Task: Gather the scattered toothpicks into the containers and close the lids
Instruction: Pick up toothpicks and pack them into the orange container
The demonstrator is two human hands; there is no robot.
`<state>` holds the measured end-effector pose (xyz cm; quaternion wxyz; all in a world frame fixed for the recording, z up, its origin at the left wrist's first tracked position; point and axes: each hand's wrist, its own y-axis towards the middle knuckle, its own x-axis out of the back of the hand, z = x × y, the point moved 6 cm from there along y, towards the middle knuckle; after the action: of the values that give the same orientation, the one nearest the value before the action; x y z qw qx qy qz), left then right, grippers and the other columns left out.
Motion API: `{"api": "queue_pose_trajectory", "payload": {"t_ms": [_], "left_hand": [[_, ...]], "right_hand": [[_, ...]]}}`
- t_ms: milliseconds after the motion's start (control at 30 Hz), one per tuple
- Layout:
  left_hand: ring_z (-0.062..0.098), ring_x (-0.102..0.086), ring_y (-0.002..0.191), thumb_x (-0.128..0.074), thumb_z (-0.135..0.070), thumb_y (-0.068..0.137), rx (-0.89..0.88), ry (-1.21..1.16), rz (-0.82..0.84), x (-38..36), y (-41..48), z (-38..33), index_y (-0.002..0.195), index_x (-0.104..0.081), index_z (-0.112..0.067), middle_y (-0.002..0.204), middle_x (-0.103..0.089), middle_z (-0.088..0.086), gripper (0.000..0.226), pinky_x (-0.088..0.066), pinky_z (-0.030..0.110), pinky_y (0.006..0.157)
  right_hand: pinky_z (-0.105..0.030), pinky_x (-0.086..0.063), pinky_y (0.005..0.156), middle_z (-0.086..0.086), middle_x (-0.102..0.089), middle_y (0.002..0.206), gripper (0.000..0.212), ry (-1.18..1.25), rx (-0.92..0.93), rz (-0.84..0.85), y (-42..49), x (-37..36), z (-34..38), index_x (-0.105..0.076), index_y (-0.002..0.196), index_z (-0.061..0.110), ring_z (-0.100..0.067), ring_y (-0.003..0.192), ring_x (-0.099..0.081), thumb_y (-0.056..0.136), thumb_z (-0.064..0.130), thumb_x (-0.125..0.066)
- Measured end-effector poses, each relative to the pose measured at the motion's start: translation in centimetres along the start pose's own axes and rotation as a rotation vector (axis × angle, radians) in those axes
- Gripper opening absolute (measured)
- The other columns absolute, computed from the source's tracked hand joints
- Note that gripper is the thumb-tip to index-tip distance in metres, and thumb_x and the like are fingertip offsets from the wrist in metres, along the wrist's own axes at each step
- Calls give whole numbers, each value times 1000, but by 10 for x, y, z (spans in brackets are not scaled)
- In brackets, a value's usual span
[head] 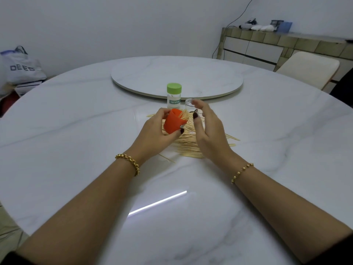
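Two bare forearms reach in over a white marble-patterned table (76, 131), each wrist wearing a gold bracelet (129, 162). Beyond them, the left hand (152, 132) grips an orange container (173, 121), with the fingers curled over its far side and the thumb pressed on the near side. The container is a smooth, opaque orange cup, lifted off the table and tipped so that its mouth faces right, with pale toothpick ends bristling out of it. The right hand (208, 129) hovers just beside that mouth, palm turned toward it, its fingers loosely straight and close together, holding nothing. Under both hands lies a loose heap of thin, pale wooden toothpicks (189, 148), fanned across the tabletop with a few strays at the edges. Just behind stands a clear jar (173, 96) labelled TOOTHPICK, with its green lid on. A small clear piece (189, 102) sits beside it, partly hidden by the fingertips. Farther off are a round turntable (177, 73), a cream chair (309, 67), a sideboard (267, 48) and a bag (19, 67).
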<state>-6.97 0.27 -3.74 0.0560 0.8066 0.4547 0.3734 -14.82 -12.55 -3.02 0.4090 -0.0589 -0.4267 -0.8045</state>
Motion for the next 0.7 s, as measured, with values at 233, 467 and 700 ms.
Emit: {"api": "queue_pose_trajectory", "payload": {"t_ms": [233,467,700], "left_hand": [[13,-59,101,-74,-29,79,91,-28,-20,2,2,13,123,-48,-20,114,-62,-2,52,-43,9,75],[4,-58,96,-74,-21,78,89,-73,9,0,0,9,126,-49,-21,111,-61,-6,54,-42,2,72],[10,-54,101,-74,-20,79,79,-34,20,-1,1,7,125,-51,-21,115,-58,-6,52,-38,-2,69]], "right_hand": [[-41,-26,113,3,-42,147,51,-136,155,245,-11,-22,18,-30,147,14,-5,130,-37,98,24,-37],[-44,-9,118,6,-18,158,60,-408,187,331,-8,-27,2,-28,149,23,-8,145,-13,94,45,-19],[-41,-34,107,-2,-46,141,52,-461,-90,304,7,7,-34,-40,143,16,-18,129,-43,97,41,-43]]}}
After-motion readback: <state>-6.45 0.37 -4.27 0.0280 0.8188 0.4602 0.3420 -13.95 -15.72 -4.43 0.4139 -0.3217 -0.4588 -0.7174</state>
